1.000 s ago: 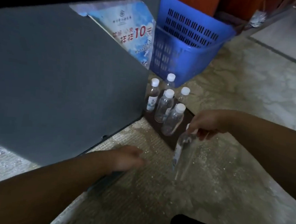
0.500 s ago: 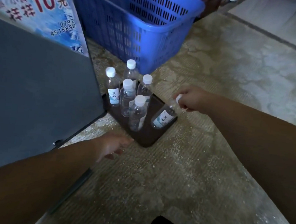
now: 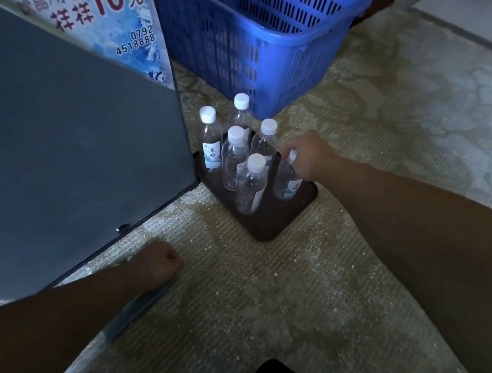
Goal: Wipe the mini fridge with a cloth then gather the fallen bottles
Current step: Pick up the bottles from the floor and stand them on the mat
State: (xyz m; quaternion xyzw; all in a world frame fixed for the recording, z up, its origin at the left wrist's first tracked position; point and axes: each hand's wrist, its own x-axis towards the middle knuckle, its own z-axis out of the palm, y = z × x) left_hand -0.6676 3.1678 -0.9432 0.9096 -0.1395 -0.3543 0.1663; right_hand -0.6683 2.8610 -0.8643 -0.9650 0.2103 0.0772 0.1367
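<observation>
Now, gathering, my right hand [image 3: 308,158] pinches the cap of a clear plastic water bottle [image 3: 287,183] standing on the dark brown tray [image 3: 268,225] beside five others [image 3: 250,183], my left hand [image 3: 160,263] is curled, whether around anything I cannot tell, and next, I judge, comes a gentle release.

Right grip [image 3: 308,158] around the cap of a bottle [image 3: 287,186] on the dark tray [image 3: 268,225], beside five upright bottles [image 3: 235,159].
</observation>
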